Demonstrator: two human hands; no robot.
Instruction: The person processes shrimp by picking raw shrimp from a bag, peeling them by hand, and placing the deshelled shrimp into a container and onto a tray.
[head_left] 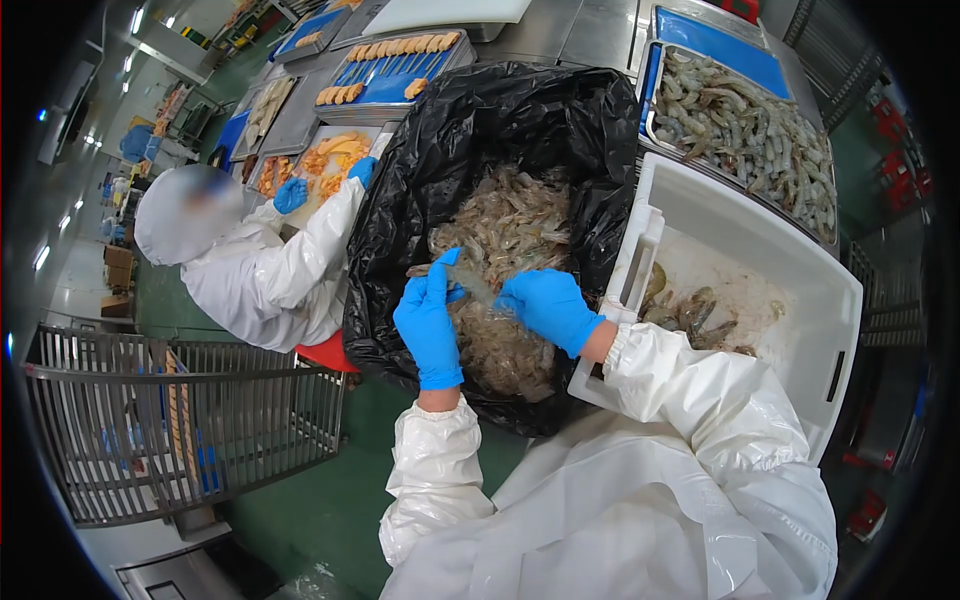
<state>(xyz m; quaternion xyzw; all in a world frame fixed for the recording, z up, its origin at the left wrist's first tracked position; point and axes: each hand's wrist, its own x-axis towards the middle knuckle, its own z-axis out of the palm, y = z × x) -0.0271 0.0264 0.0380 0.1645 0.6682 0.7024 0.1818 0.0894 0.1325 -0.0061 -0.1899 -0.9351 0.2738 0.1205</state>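
Both my hands wear blue gloves and are over a black bag (395, 190) heaped with shrimp shells (510, 215). My left hand (430, 325) has its fingers pinched around a shrimp (468, 280). The shrimp stretches between the two hands. On its other end my right hand (550, 308) is closed, fingertips together. To the right of the bag is a white bin (800, 290) with a few whole shrimp (700, 312) at its bottom.
A tray of shrimp (745, 130) stands at the upper right. At the left a co-worker (270, 250) in white handles orange pieces (335, 150) on a tray. Skewers (385, 65) lie on a blue tray behind. A metal rack (190, 420) stands lower left.
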